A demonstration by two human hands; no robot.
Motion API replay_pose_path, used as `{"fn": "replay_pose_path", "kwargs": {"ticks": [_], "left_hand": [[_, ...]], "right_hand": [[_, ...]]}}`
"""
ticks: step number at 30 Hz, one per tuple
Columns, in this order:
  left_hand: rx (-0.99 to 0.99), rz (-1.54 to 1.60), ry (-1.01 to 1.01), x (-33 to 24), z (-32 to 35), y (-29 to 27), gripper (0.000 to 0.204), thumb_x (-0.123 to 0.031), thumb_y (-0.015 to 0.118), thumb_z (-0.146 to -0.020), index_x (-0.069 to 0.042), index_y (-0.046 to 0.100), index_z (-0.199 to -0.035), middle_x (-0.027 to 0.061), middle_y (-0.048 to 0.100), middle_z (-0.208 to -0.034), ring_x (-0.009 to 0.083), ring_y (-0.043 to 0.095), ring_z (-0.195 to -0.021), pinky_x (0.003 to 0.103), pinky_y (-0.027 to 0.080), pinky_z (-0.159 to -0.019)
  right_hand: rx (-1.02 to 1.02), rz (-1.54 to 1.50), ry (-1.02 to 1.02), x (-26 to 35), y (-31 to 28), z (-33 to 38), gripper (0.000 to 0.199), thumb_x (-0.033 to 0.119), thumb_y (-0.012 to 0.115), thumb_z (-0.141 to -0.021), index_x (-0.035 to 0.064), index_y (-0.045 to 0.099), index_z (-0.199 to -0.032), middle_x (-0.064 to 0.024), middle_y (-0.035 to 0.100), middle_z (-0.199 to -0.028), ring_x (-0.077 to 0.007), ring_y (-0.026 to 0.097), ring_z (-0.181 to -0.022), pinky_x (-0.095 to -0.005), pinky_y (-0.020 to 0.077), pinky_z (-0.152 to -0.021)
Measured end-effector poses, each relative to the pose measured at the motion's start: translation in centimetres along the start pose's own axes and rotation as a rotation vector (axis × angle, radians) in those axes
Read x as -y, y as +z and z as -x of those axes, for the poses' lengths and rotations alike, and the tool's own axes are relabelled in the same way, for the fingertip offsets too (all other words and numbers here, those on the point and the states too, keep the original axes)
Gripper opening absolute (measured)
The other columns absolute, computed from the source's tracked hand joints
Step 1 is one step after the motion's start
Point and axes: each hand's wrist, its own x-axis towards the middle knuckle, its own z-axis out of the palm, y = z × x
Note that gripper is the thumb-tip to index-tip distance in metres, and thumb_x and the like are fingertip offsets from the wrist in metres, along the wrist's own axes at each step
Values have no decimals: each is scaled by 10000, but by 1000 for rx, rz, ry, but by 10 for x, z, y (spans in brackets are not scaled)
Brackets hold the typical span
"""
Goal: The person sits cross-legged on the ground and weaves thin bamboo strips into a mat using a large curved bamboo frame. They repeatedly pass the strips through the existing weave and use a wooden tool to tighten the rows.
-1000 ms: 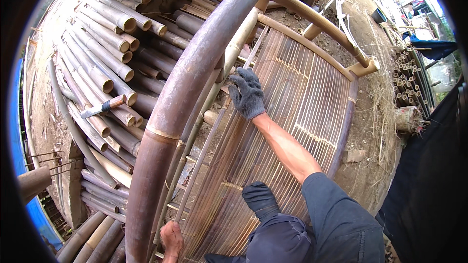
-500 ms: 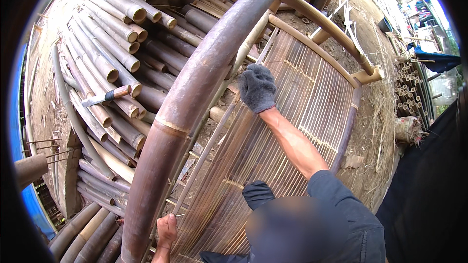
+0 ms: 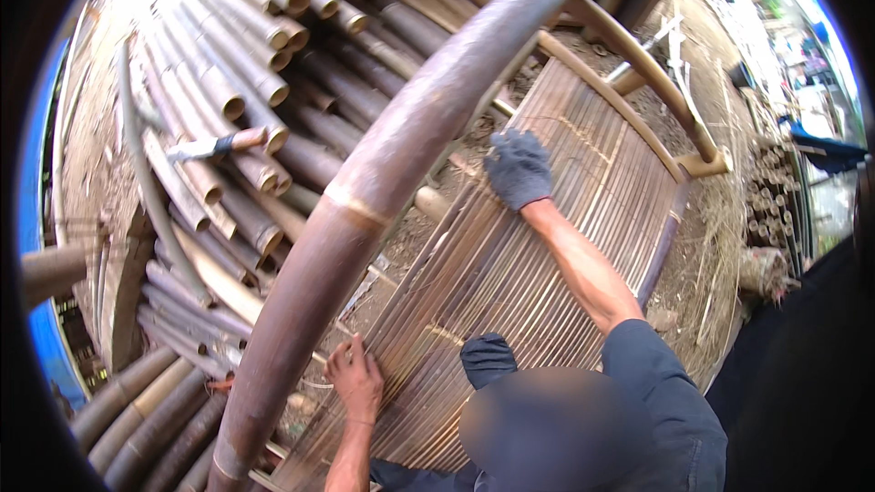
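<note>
Below, pale slatted bamboo panel, gloved right hand and bare left hand pressed flat, fingers open.

Both hands, gloved right and bare left, press the bamboo slat panel.

outdoors, daylight | dirt ground | stacked bamboo poles left | straw litter right
</note>
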Motion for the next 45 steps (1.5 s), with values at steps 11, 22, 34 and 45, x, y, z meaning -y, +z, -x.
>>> {"fn": "replay_pose_path", "kwargs": {"ticks": [11, 22, 34, 45], "left_hand": [[-73, 135, -163, -2, -4, 29, 155, -197, 605, -945, -72, 629, -856, 116, 529, -852, 332, 507, -837, 451, 382, -752], [80, 590, -232, 26, -13, -4, 251, -54, 613, -873, -34, 646, -1121, 144, 566, -1062, 329, 540, -1090, 410, 453, -955], [292, 451, -370, -63, -96, 32, 295, -192, 474, -986, 2, 685, -918, 245, 670, -966, 364, 643, -1006, 522, 493, -890], [150, 408, -362, -74, -73, 49, 382, -388, 547, -948, -22, 654, -946, 171, 669, -858, 352, 626, -890, 502, 373, -935]], "right_hand": [[94, -112, -61, -9, -24, 11, 263, 227, 625, -870, 105, 695, -1092, -177, 665, -1128, -367, 610, -1083, -462, 480, -950], [274, -566, -354, 138, -80, 169, 193, 120, 717, -783, 54, 691, -963, -149, 665, -973, -348, 625, -927, -458, 509, -805], [469, -32, -903, 153, -35, 112, 133, 148, 631, -773, 38, 704, -794, -170, 670, -789, -340, 670, -799, -446, 534, -772], [1237, -455, -311, 155, -130, 94, 342, 327, 521, -949, 10, 644, -905, -237, 666, -868, -433, 647, -834, -470, 518, -751]]}}
